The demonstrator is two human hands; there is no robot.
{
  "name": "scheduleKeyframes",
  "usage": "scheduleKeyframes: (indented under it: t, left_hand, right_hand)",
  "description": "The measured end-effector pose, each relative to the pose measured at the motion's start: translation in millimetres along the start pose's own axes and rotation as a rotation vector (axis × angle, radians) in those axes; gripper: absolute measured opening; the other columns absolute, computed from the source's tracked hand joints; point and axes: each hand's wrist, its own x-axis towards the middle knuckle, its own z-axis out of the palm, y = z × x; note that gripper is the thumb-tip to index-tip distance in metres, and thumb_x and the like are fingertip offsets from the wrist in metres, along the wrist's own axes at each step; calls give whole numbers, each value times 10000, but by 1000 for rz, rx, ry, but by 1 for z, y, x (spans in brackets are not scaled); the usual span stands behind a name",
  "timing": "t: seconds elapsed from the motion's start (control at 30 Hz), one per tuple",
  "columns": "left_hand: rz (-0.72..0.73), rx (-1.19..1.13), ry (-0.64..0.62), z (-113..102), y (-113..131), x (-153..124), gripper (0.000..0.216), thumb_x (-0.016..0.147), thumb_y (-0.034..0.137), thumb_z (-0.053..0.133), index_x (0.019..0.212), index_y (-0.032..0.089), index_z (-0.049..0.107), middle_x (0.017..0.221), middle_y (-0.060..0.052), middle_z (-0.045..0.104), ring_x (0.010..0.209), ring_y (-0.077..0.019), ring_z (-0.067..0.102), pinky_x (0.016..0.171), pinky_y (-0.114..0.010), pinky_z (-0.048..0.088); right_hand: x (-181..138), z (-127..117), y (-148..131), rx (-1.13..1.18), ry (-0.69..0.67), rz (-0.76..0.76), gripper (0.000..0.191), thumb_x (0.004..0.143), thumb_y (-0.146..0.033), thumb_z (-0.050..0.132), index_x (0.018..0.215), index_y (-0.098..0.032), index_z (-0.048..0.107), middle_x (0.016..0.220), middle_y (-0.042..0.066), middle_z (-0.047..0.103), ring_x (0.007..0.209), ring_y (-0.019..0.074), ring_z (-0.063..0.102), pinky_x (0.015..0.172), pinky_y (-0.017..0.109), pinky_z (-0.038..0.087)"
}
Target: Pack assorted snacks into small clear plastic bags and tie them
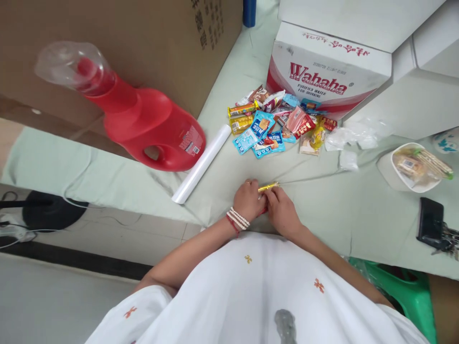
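Both of my hands meet at the near edge of a pale green cloth-covered surface (pixel 322 205). My left hand (pixel 248 199), with bead bracelets on the wrist, and my right hand (pixel 280 210) are closed together on a small yellow and red snack packet (pixel 268 187). Only the packet's yellow end shows between my fingers. A pile of wrapped snacks (pixel 276 124) in blue, red and yellow packets lies farther away, past my hands.
A red detergent jug (pixel 143 124) lies on its side at left, a white roll (pixel 202 163) beside it. A Wahaha carton (pixel 322 76) stands behind the snacks. Clear bags (pixel 355 136), a white bowl (pixel 385 172), a black phone with keys (pixel 430 222) are right. Green stool (pixel 405 291) below.
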Motion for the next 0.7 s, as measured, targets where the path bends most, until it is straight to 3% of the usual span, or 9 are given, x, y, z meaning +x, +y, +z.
scheduleKeyframes:
  t: [0.1, 0.2, 0.33, 0.4, 0.47, 0.53, 0.57, 0.63, 0.7]
  left_hand:
    - [-87, -250, -78, -10, -9, 2, 146, 832, 312, 657, 833, 191, 573, 771, -43, 632, 725, -218, 640, 662, -339, 516]
    - [-176, -637, -181, -23, -5, -6, 171, 852, 347, 627, 841, 183, 581, 724, -1, 610, 663, -171, 635, 609, -302, 538]
    - [-67, -1028, -223, -42, 18, -21, 288, 827, 350, 678, 1049, 179, 614, 961, -46, 673, 870, -182, 679, 736, -320, 597]
    - [3, -1136, -286, -49, 26, -24, 350, 833, 364, 698, 1117, 184, 601, 967, -48, 678, 886, -183, 686, 804, -351, 601]
    - [12, -1194, -323, -52, 23, -24, 360, 843, 378, 709, 1121, 186, 586, 913, -32, 673, 838, -173, 692, 826, -369, 600]
    - [-46, -1203, -278, -51, 10, -23, 375, 829, 380, 738, 1103, 187, 568, 868, -13, 669, 802, -165, 690, 822, -368, 595]
    - [-91, -1195, -237, -49, 2, -23, 388, 820, 381, 751, 1097, 188, 559, 852, -5, 669, 789, -162, 687, 811, -363, 592]
    - [-182, -1180, -153, -44, -17, -27, 429, 801, 392, 774, 1097, 189, 540, 820, 8, 674, 763, -158, 682, 783, -350, 583]
    - [-262, -1173, -89, -36, -32, -33, 473, 781, 406, 793, 1103, 189, 522, 795, 16, 676, 741, -158, 677, 747, -329, 566]
  right_hand:
    - [-4, 3, -2, 9, 49, -98, 508, 1039, -374, 387, 1426, -82, 538, 1431, 247, 522, 1284, 350, 500, 1077, 521, 443]
    - [-16, 1, -4, 84, 70, -124, 741, 967, -558, 524, 1499, -51, 435, 1501, 296, 452, 1391, 419, 405, 1101, 615, 398]
    - [-22, -8, -2, 375, 120, 94, 472, 1005, -438, 469, 1373, -152, 537, 1252, 190, 671, 1143, 309, 630, 967, 484, 524]
    - [-22, -25, 14, 528, 204, 246, 335, 997, -401, 496, 1233, -193, 611, 1138, 118, 721, 1034, 251, 675, 935, 410, 540]
    - [-26, -56, 51, 600, 389, 422, 277, 932, -398, 615, 1118, -196, 646, 1118, 105, 730, 1030, 240, 681, 947, 389, 529]
    - [-36, -102, 109, 592, 664, 625, 284, 844, -351, 728, 1071, -200, 649, 1112, 116, 727, 1008, 234, 686, 903, 386, 528]
    - [-42, -128, 145, 593, 876, 693, 310, 785, -301, 775, 1049, -211, 638, 1126, 115, 718, 987, 230, 690, 851, 389, 531]
    - [-54, -183, 221, 664, 1204, 622, 407, 743, -188, 795, 1082, -257, 580, 1264, 76, 658, 1027, 220, 688, 795, 420, 545]
    - [-62, -230, 294, 602, 1366, 624, 463, 744, -26, 742, 1088, -266, 545, 1319, 65, 602, 1018, 194, 686, 766, 448, 556]
